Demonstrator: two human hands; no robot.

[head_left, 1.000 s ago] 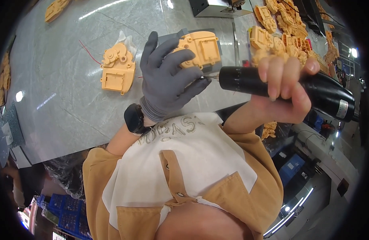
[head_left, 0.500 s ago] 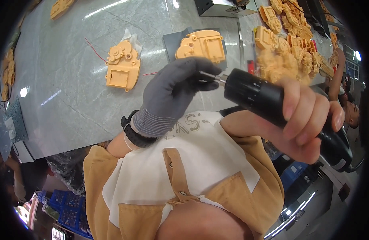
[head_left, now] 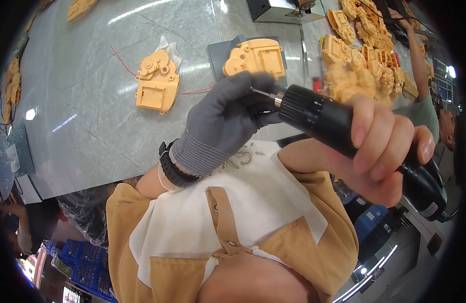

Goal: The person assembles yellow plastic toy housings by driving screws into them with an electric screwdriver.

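My right hand [head_left: 382, 149], bare, is wrapped round a black electric screwdriver [head_left: 319, 117] held nearly level, its bit pointing left. In a grey glove, my left hand [head_left: 217, 111] is curled at the thin metal bit [head_left: 264, 93]; whatever lies between its fingertips is hidden. Just beyond the glove, a yellow plastic housing [head_left: 265, 58] rests on a dark grey fixture [head_left: 216, 56]. A second yellow housing [head_left: 156, 86] with round gear-like parts lies farther left on the table. One thin red wire [head_left: 121, 59] extends from it, and another red wire [head_left: 198, 91] shows beside the glove.
Many yellow housings [head_left: 366, 60] are heaped at the right. A metal-cased device [head_left: 283, 11] stands at the back of the grey table [head_left: 91, 136]. More yellow parts [head_left: 11, 88] lie at the far left. Another person's arm [head_left: 415, 58] reaches in at the far right.
My left fingers have shifted round the bit, with more of the glove's palm side showing. The screwdriver has moved slightly left. The other person's arm reaches farther over the table at the right.
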